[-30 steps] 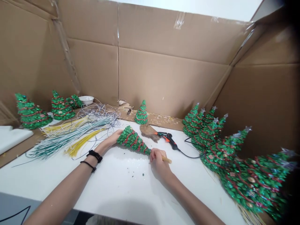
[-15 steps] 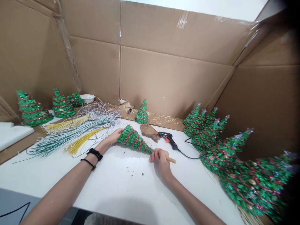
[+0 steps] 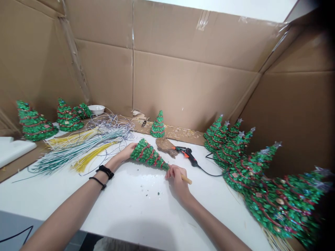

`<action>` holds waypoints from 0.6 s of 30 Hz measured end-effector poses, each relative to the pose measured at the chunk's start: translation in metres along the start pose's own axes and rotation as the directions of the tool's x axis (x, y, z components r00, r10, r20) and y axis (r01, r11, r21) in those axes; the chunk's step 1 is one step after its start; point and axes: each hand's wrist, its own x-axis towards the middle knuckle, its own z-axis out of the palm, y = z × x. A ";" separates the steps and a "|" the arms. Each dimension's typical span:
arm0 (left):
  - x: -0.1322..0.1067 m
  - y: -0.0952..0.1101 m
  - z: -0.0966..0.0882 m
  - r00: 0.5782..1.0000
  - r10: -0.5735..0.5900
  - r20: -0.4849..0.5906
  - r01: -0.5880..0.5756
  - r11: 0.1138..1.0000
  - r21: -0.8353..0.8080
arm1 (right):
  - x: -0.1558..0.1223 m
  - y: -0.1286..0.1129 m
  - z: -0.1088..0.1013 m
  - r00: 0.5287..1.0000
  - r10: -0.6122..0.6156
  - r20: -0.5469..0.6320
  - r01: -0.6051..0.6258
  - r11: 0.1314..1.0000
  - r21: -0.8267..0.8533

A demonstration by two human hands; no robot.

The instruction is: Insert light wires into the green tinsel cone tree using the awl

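Observation:
A small green artificial Christmas tree [image 3: 149,156] with red garland lies tilted over the white table, its tip pointing right and toward me. My left hand [image 3: 128,152] grips it at the wide base; the fingers are mostly behind the tree. At the narrow tip, my right hand [image 3: 179,178] is closed around a tool with a tan handle [image 3: 186,179] that sticks out to the right. The tool's working end is hidden by the fingers and the tree tip, so I cannot tell its kind.
A glue gun [image 3: 188,156] rests on a brown slab [image 3: 166,147], its cord running right. Decorated trees [image 3: 248,170] crowd the right side; one tree [image 3: 157,125] stands at the back. Bundled wires [image 3: 89,146] and a white bowl [image 3: 96,109] are at left. Cardboard walls [image 3: 183,76] enclose the table.
The tan handle has shifted slightly left and shows less beyond my right hand, whose grip has turned a little. The tree has stayed almost where it was.

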 end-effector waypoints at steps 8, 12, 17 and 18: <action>-0.001 0.002 0.005 0.999 0.028 0.026 -0.027 0.999 -0.026 | 0.004 -0.027 0.002 1.000 0.003 -0.009 -0.005 0.986 -0.166; -0.002 0.005 0.008 1.000 0.019 0.007 -0.018 0.998 -0.052 | 0.008 -0.030 0.003 0.996 0.086 -0.018 -0.088 0.988 -0.124; -0.001 0.007 0.010 0.998 -0.046 -0.035 0.042 0.992 -0.121 | 0.008 -0.023 0.004 0.965 0.248 -0.085 -0.249 0.969 0.008; -0.001 0.007 0.010 0.998 -0.051 -0.042 0.045 0.991 -0.124 | 0.007 -0.022 0.005 0.962 0.253 -0.100 -0.252 0.967 0.023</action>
